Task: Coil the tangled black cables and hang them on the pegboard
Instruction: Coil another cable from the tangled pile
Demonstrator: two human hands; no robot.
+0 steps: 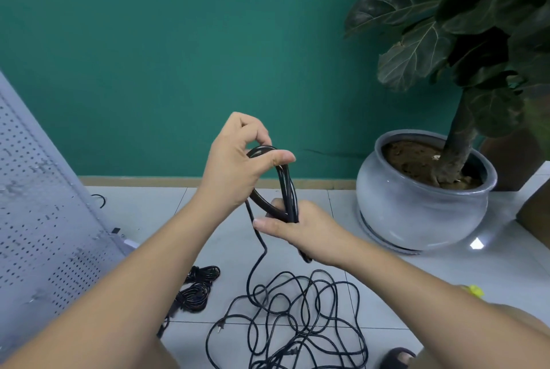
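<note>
Cable coil (290,193) gripped by left hand (235,166) and right hand (294,228), between pegboard (44,190) edge and plant pot (416,204).

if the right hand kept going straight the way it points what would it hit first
Likely the left hand, near its wrist: the right hand, gripping the cable coil, points up and left toward it. Depth is unclear, so it might pass in front.

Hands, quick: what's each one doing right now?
Left hand: pinches the top of the cable coil.
Right hand: grips the coil's bottom.
</note>
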